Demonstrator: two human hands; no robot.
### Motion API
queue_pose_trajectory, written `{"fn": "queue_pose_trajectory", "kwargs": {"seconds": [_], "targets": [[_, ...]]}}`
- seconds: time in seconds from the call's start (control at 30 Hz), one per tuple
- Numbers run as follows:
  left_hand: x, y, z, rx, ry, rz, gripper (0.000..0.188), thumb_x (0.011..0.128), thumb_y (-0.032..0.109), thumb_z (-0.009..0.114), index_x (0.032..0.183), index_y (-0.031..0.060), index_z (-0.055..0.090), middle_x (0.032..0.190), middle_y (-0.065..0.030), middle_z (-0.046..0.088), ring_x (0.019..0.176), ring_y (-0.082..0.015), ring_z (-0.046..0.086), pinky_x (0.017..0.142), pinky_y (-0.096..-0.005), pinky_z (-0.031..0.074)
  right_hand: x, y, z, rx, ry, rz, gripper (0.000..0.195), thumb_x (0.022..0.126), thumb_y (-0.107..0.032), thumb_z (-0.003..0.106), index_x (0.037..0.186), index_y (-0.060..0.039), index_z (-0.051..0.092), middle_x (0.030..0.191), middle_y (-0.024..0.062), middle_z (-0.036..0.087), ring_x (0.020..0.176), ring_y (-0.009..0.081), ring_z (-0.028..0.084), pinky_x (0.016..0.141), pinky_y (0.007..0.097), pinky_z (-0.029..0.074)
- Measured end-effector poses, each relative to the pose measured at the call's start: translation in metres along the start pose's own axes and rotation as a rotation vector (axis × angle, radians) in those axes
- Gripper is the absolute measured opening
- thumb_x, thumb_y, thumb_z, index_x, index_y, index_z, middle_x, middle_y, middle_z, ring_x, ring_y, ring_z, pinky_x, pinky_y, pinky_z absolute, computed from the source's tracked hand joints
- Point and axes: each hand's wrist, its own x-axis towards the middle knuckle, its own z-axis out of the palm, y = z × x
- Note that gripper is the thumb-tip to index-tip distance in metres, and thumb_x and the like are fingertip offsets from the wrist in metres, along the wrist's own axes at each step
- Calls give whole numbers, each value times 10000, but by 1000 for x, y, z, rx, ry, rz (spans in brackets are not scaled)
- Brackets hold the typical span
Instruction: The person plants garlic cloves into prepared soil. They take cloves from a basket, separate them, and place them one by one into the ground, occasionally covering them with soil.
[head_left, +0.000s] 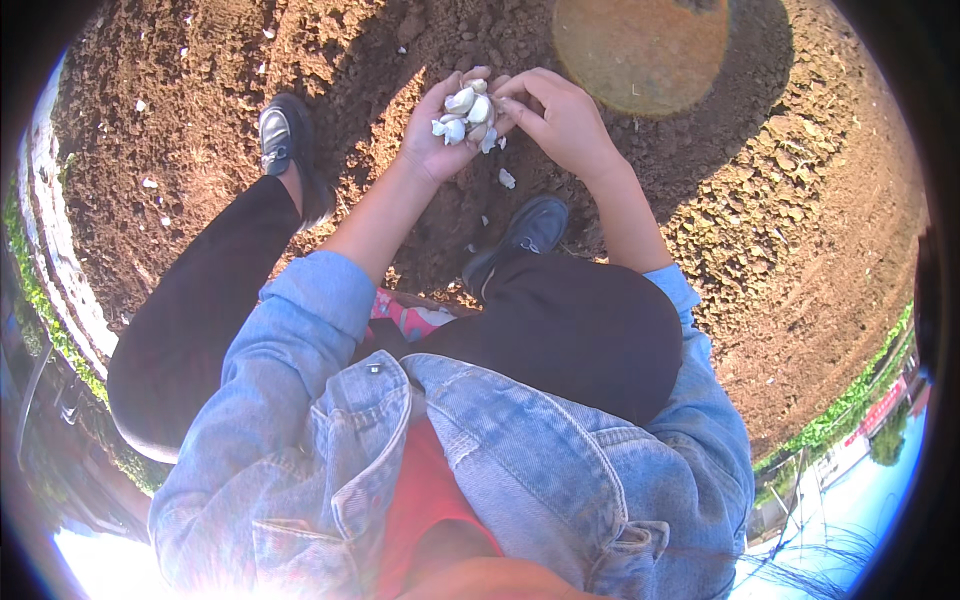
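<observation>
Several whitish garlic cloves (478, 109) lie heaped in my left hand (442, 142), which is cupped with its palm up. Close by on the right, my right hand (559, 116) has its thumb and fingertips bent in at the edge of the heap. Whether a clove or a bit of skin is between those fingertips cannot be told. A loose white flake of garlic skin (506, 178) shows just below the hands against the brown soil (420, 232).
My black shoes, one at the left (276, 139) and one below the hands (541, 221), stand on tilled, clumpy soil. Small white pieces (149, 183) are scattered at the left. A round shape (643, 52) lies at the top right. Green plants (847, 412) edge the plot.
</observation>
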Motion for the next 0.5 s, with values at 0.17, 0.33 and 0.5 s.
{"fn": "queue_pose_trajectory", "kwargs": {"seconds": [0.17, 0.33, 0.5], "targets": [[-3, 0, 11, -15, 12, -25, 339, 987, 295, 439, 1154, 29, 567, 1211, -179, 583, 1227, -368, 490, 1025, -516, 431, -1, 46, -19, 460, 177, 313, 172, 890, -154, 648, 1000, -24, 673, 847, -13, 650, 718, 45, 537, 655, 220, 452], [-2, 1, 2, -55, 7, -44, 330, 979, 281, 465, 1171, 31, 560, 1277, -196, 540, 1266, -375, 453, 1028, -508, 435, 24, 118, -12, -148, 244, 297, 178, 850, -207, 658, 943, -56, 673, 875, 103, 680, 824, 250, 655, 740, 356, 510], [-3, 1, 6, -48, 68, -28, 331, 973, 279, 479, 1181, 33, 555, 1278, -192, 540, 1250, -372, 469, 1028, -506, 436, 47, 147, 11, -524, -27, 309, 163, 852, -220, 620, 895, -66, 646, 950, 161, 662, 907, 367, 637, 798, 455, 514]]}}
